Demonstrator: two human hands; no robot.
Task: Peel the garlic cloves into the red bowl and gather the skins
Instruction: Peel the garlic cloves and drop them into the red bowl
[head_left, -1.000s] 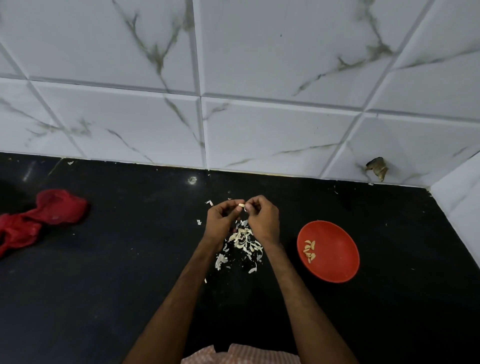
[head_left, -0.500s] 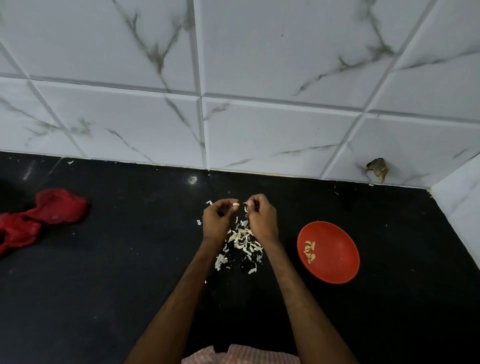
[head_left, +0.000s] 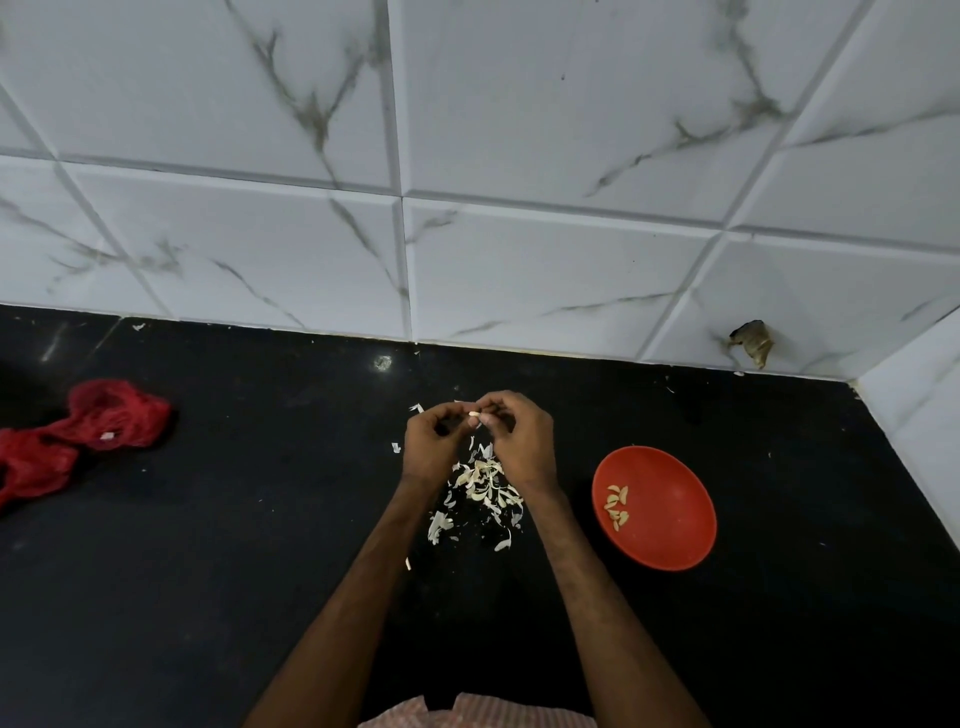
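My left hand (head_left: 434, 441) and my right hand (head_left: 522, 439) meet above the black counter, fingertips together, pinching a small pale garlic clove (head_left: 474, 414) between them. Below the hands lies a loose pile of garlic skins (head_left: 483, 486), with a few stray flakes around it. The red bowl (head_left: 675, 525) sits to the right of the hands and holds several peeled cloves (head_left: 616, 504) near its left side.
A red mesh bag (head_left: 78, 434) lies crumpled at the counter's left. White marble-look tiles form the back wall (head_left: 467, 208), and a side wall (head_left: 919, 415) closes the right corner. A damaged spot (head_left: 751, 340) marks the tile near that corner.
The hands, slightly apart half a second ago, have come back together on the clove. The bowl and the skin pile have stayed put.
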